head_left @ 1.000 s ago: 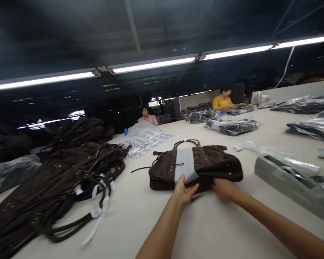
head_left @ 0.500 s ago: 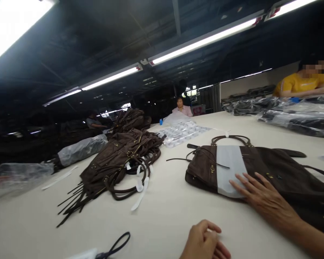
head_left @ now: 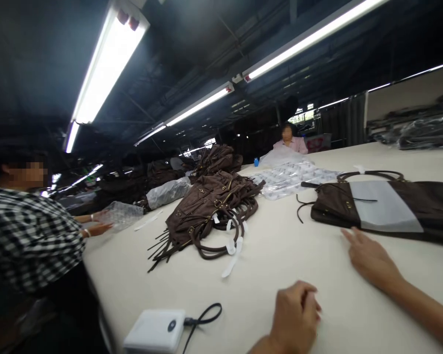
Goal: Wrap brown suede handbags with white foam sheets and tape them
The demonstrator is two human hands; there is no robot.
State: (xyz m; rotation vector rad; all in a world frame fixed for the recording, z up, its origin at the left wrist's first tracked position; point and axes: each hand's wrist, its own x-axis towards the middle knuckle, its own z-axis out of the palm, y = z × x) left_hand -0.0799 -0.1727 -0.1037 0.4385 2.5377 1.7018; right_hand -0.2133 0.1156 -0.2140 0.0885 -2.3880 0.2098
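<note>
We see the bag (head_left: 332,204) lying flat at the right of the counter (head_left: 288,255), its far right part cut off by the picture's edge. Its long axis runs left to right across our view, dipping slightly toward the right. The handles (head_left: 389,173) point away from us, arching beyond the far edge, while the opposite long edge faces the person. At the left end, a thin cord (head_left: 300,212) curls out onto the counter. A pale band (head_left: 386,206) crosses the bag from far edge to near, athwart the long axis.

The right hand (head_left: 372,259) is spread, palm down, with its fingertips right at the near edge by the band; we cannot tell whether they touch. The left hand (head_left: 294,314) is loosely curled, well apart from the bag; we cannot tell whether anything is inside its fingers.

Left of the bag, we find a pile (head_left: 199,206) of similar brown bags, one pair of loops with white strips turned toward us. Nearer stands a white box (head_left: 155,328) with a black lead (head_left: 210,314). At the left, a person in a checked shirt (head_left: 33,241) handles clear plastic (head_left: 123,216).
</note>
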